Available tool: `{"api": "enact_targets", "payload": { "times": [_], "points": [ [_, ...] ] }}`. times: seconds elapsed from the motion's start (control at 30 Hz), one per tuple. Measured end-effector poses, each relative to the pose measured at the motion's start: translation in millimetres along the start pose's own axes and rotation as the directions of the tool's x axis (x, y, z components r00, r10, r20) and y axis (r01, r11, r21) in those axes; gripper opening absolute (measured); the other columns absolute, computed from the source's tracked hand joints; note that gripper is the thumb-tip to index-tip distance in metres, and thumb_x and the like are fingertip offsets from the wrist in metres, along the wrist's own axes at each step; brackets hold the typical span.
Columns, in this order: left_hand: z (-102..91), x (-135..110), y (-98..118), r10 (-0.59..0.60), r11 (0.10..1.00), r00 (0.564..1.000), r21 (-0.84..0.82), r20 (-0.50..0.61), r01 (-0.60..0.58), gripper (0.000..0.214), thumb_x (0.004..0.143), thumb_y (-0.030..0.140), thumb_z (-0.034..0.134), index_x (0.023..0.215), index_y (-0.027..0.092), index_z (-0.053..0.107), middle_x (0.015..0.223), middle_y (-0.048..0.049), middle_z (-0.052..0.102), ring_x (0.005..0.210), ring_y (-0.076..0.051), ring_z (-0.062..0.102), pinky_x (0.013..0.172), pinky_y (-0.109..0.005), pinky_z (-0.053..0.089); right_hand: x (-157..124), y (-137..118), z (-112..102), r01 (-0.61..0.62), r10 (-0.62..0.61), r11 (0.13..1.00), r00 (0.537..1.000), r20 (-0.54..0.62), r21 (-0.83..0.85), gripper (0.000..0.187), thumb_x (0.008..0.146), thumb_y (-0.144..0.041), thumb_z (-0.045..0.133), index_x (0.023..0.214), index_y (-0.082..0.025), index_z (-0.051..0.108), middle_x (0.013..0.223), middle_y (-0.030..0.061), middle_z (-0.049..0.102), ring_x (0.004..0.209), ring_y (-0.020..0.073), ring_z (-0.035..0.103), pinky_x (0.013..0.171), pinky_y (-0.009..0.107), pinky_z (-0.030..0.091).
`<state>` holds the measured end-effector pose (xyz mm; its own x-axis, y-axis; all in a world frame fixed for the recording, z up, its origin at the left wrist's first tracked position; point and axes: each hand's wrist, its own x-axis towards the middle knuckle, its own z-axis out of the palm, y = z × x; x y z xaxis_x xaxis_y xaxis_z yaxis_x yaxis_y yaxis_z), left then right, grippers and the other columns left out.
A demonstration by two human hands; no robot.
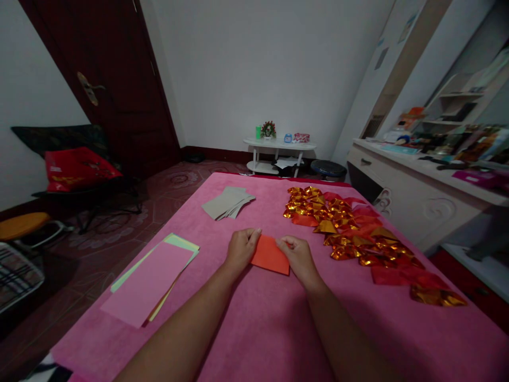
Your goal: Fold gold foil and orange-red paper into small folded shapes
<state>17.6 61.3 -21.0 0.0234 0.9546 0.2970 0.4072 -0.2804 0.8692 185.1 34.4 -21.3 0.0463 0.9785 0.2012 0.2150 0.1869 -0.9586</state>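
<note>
The left hand (pixel 242 247) pinches the left edge of one orange paper (pixel 271 257), thumb on top, and the right hand (pixel 299 258) grasps its right side toward the far corner; the paper is held low over the pink cloth (pixel 262 331), its visible long axis running crosswise, the near edge slanting toward the wearer at its right end. Left of the orange paper is one stack of coloured sheets (pixel 153 278), at least three, pink uppermost with green and yellow edges showing. Beyond the orange paper and to its left sits one fanned pile of grey sheets (pixel 226 202), too overlapped to count. To its right spread many shiny gold and red pieces (pixel 360 237), likewise uncountable. Well beyond it stands one white table (pixel 278 144). Far to its left, one red bag (pixel 79 170) bears pale lettering too small to read.
</note>
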Motion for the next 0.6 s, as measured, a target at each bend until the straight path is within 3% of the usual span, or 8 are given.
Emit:
{"api": "enact_targets", "payload": {
  "times": [0.13, 0.33, 0.6],
  "points": [
    [-6.2, 4, -2, -0.006, 0.995, 0.998, 0.1, -0.068, 0.013, 0.049, 0.085, 0.051, 0.044, 0.049, 0.018, 0.039, 0.047, 0.0038, 0.033, 0.045, -0.01, 0.031, 0.049, -0.025, 0.015, 0, 4, -2, -0.031, 0.032, 0.998, 0.999, -0.017, 0.059, 0.035, 0.076, -0.047, 0.063, 0.058, -0.017, 0.056, 0.051, -0.0042, 0.048, 0.047, 0.0097, 0.04, 0.046, 0.022, 0.027],
    [-18.3, 9, -5, -0.027, 0.992, 0.968, 0.11, -0.248, 0.056, 0.049, 0.085, 0.049, 0.044, 0.048, 0.018, 0.035, 0.046, 0.0031, 0.034, 0.047, -0.01, 0.031, 0.051, -0.026, 0.015, 2, 4, -6, -0.031, 0.056, 0.986, 0.987, -0.149, 0.167, 0.037, 0.08, -0.05, 0.06, 0.064, -0.017, 0.059, 0.051, -0.0044, 0.048, 0.045, 0.009, 0.039, 0.045, 0.022, 0.028],
    [-18.2, 6, -1, -0.047, 0.99, 0.959, 0.117, -0.281, 0.083, 0.047, 0.084, 0.048, 0.046, 0.048, 0.018, 0.037, 0.047, 0.0028, 0.035, 0.047, -0.011, 0.032, 0.051, -0.026, 0.016, -2, -3, 2, -0.025, 0.036, 0.978, 0.998, -0.05, 0.206, 0.027, 0.073, -0.044, 0.069, 0.074, -0.018, 0.061, 0.066, -0.0012, 0.058, 0.057, 0.0113, 0.05, 0.052, 0.022, 0.037]
  ]
}}
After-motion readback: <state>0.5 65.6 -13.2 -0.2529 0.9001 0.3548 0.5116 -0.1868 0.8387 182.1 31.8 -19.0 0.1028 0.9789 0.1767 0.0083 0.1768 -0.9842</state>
